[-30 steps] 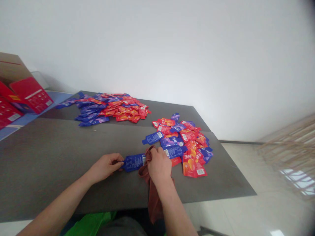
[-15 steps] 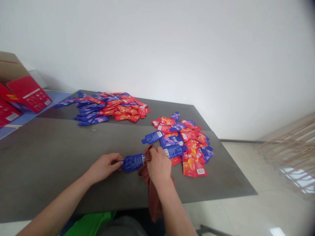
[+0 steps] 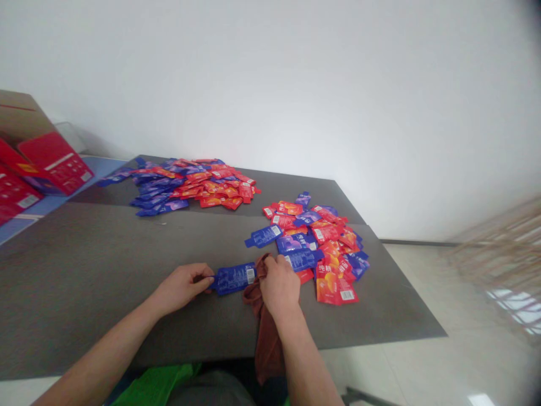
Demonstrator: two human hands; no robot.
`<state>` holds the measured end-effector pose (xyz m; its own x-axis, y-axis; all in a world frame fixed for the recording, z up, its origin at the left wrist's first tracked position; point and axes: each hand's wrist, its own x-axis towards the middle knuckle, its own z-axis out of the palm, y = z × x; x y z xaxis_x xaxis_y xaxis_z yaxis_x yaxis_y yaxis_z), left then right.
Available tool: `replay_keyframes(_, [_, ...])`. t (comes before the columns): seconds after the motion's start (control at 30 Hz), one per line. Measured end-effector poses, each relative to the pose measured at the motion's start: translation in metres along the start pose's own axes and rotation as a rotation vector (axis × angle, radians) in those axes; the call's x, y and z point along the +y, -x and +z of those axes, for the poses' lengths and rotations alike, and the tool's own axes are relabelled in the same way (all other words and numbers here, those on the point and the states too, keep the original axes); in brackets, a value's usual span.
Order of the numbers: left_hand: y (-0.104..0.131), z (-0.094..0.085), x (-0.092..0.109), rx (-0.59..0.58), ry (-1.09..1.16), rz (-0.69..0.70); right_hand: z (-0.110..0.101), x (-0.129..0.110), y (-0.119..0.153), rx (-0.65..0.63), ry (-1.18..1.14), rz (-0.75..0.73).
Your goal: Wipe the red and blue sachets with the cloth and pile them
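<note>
My left hand (image 3: 186, 286) pinches the narrow end of a blue pouch (image 3: 235, 278) that lies nearly flat above the grey table. Bunched in my right hand (image 3: 279, 286) is a brown cloth (image 3: 269, 344), at the pouch's right end; its tail hangs over the table's near edge. Whether the cloth touches the pouch is hard to make out. Just beyond my right hand lies another blue pouch (image 3: 304, 259), partly hidden by it. A further blue pouch (image 3: 264, 235) rests a little farther back, at the left side of a pile of red and blue pouches (image 3: 333, 232).
A larger heap of red and blue pouches (image 3: 198, 181) covers the back left of the grey table (image 3: 101, 265). Red cardboard boxes (image 3: 54, 163) stand on a blue surface at the far left. A white wall rises behind the table.
My right hand and the cloth have shifted slightly right, away from my left hand. More of the held pouch shows, including its barcode. My left hand stays on the narrow end.
</note>
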<state>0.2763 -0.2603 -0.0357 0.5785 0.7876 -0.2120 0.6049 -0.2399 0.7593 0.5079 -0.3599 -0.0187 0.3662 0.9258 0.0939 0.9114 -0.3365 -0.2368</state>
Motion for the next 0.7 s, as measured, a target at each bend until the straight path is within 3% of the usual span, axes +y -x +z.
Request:
replay_keyframes(0.17, [-0.003, 0.001, -0.005, -0.025, 0.043, 0.063, 0.003, -0.052, 0.016, 0.004, -0.119, -0.319])
replay_keyframes(0.23, [-0.002, 0.001, -0.005, -0.013, 0.028, 0.074, 0.011, -0.061, 0.017, -0.047, -0.128, -0.36])
replay_keyframes(0.3, [-0.002, 0.001, -0.003, -0.002, -0.006, 0.06, 0.017, -0.055, 0.013, -0.074, -0.114, -0.313])
replay_keyframes(0.43, [0.0, 0.001, 0.001, 0.003, -0.01, 0.019, 0.016, -0.013, -0.002, -0.052, -0.034, -0.052])
replay_keyframes(0.5, [0.0, 0.0, 0.002, 0.0, -0.002, 0.003, 0.012, 0.003, -0.002, -0.043, 0.006, 0.01])
replay_keyframes(0.7, [-0.001, -0.001, 0.001, -0.014, 0.014, -0.025, 0.005, 0.003, 0.015, -0.043, -0.041, -0.181])
